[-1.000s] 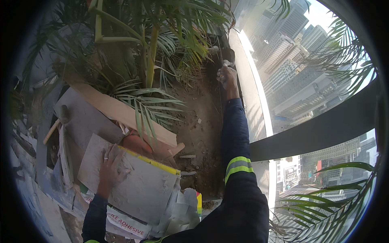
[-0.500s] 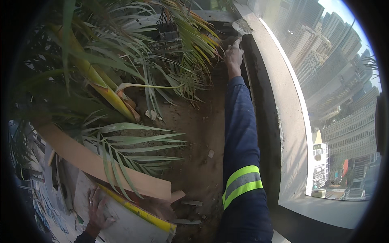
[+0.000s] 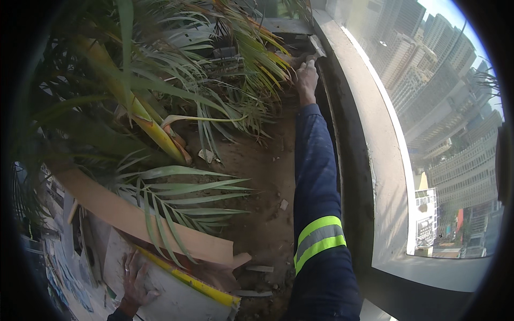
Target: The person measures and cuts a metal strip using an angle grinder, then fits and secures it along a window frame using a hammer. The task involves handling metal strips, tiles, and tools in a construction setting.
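The right hand gripped a trowel at the ledge, beyond the palm. The left hand, fingers spread, braced on a board. Short strokes along the ledge seemed wisest.

Down the middle of the frame a strip of bare soil lies open between the palm fronds crowding the upper left and the dark planter wall with its pale ledge on the right. The right hand sits at the top centre, hemmed between drooping yellowed leaves and that wall. At lower left, the left hand presses a white board, boxed in by a wooden plank and low fronds.
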The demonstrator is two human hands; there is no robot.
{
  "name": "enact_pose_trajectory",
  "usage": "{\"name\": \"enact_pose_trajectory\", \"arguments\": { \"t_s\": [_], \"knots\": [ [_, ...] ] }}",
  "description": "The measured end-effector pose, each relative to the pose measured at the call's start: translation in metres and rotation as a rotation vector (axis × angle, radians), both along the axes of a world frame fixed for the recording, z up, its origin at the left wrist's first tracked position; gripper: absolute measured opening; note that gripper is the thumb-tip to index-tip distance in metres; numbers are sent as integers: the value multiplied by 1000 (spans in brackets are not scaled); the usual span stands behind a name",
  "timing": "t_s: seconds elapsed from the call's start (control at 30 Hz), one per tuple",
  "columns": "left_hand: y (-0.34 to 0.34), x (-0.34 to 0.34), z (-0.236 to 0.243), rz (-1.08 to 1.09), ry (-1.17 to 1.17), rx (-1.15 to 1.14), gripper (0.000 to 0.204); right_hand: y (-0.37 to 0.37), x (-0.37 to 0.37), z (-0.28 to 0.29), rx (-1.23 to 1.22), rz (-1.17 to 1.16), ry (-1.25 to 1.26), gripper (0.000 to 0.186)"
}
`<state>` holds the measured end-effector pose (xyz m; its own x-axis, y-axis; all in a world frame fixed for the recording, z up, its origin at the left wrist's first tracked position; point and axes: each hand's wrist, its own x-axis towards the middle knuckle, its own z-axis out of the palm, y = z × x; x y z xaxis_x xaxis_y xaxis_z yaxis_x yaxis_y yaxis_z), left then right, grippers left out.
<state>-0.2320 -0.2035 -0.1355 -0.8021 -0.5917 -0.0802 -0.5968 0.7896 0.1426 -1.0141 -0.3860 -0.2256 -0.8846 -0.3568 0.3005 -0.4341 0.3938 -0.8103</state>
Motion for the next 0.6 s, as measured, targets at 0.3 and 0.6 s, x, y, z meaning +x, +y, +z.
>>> {"name": "enact_pose_trajectory", "arguments": {
  "t_s": [0.3, 0.6],
  "knots": [
    [1, 2, 0, 10, 10, 19, 95, 9, 12, -1, -96, -41, 10, 34],
    [-2, 8, -4, -15, -13, -22, 96, 10, 12, -3, -394, -6, 172, 46]
  ]
}}
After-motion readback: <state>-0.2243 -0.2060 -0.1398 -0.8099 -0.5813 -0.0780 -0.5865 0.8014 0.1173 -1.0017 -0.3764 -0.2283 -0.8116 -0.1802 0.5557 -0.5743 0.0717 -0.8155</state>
